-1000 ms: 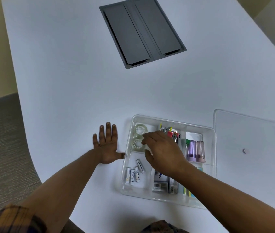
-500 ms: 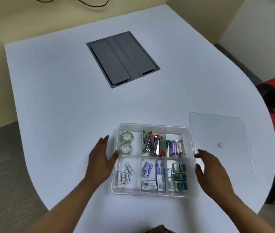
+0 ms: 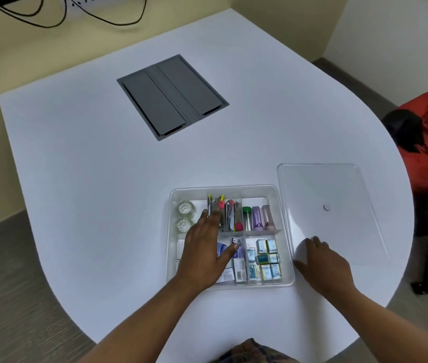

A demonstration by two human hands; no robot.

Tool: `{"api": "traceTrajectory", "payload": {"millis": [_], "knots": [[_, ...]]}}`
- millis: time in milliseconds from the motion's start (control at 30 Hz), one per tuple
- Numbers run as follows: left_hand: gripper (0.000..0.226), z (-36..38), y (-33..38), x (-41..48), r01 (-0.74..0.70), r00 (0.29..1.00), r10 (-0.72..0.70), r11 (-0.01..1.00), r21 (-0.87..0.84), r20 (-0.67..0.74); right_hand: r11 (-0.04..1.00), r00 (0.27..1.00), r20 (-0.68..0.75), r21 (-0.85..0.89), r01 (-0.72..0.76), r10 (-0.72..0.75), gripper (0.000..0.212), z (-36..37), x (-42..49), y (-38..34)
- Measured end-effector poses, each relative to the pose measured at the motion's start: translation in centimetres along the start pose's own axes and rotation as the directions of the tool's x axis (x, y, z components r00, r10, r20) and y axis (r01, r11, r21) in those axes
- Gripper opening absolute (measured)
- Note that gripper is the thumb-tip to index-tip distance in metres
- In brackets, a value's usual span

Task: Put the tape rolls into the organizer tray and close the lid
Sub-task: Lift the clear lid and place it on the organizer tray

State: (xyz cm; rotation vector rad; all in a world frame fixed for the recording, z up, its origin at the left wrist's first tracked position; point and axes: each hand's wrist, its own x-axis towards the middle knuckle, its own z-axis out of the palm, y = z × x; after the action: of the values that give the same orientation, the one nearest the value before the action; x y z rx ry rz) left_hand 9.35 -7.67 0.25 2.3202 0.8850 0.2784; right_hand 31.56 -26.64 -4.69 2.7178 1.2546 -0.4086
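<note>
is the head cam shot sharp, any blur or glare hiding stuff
Head view: mostly sharp at centre; the grey floor at lower left smears with motion blur; wide-angle bending curves the white table; the clear plastic lid is faint against it, little glare; left hand covers part of the clear organizer tray.

Your left hand (image 3: 203, 251) lies flat and spread over the clear organizer tray (image 3: 287, 260), covering its near-left compartments. Two tape rolls (image 3: 184, 216) sit one behind the other in the far-left compartment, just beside your fingertips. Your right hand (image 3: 323, 265) rests open, palm down, on the near-left corner of the clear lid (image 3: 323, 205), which lies flat on the white bench (image 3: 103, 179) just right of the tray. A grey hatch (image 3: 172, 96) is set into the bench farther back.
</note>
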Motion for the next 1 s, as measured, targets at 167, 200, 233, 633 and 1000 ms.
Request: {"api": "traceTrajectory", "payload": {"millis": [167,200,233,633,1000], "knots": [[0.077,0.7,1.3,0.3,-0.037,0.999,0.037,0.999,0.004,0.014,0.98,0.996,0.075,-0.19,0.056,-0.042,0.044,-0.9,-0.1,-0.9],[0.077,0.7,1.5,0.5,-0.042,0.999,0.042,0.999,0.004,0.011,0.984,0.998,0.051,-0.174,0.038,-0.029,0.047,-1.2,-0.2,-0.9],[0.078,0.8,1.7,0.6,-0.046,0.999,0.046,0.999,0.002,0.004,0.993,1.0,0.009,-0.119,0.007,-0.006,0.049,-1.5,-0.2,-0.7],[0.075,1.5,4.4,3.0,-0.017,0.999,0.015,0.998,-0.065,-0.035,0.907,0.968,-0.189,0.416,-0.072,0.164,0.05,-5.0,1.5,2.0],[0.075,2.7,5.6,2.5,-0.048,0.999,0.048,0.998,-0.052,-0.001,0.991,0.992,0.084,0.101,0.084,-0.093,0.11,-0.3,4.0,0.3]]}}
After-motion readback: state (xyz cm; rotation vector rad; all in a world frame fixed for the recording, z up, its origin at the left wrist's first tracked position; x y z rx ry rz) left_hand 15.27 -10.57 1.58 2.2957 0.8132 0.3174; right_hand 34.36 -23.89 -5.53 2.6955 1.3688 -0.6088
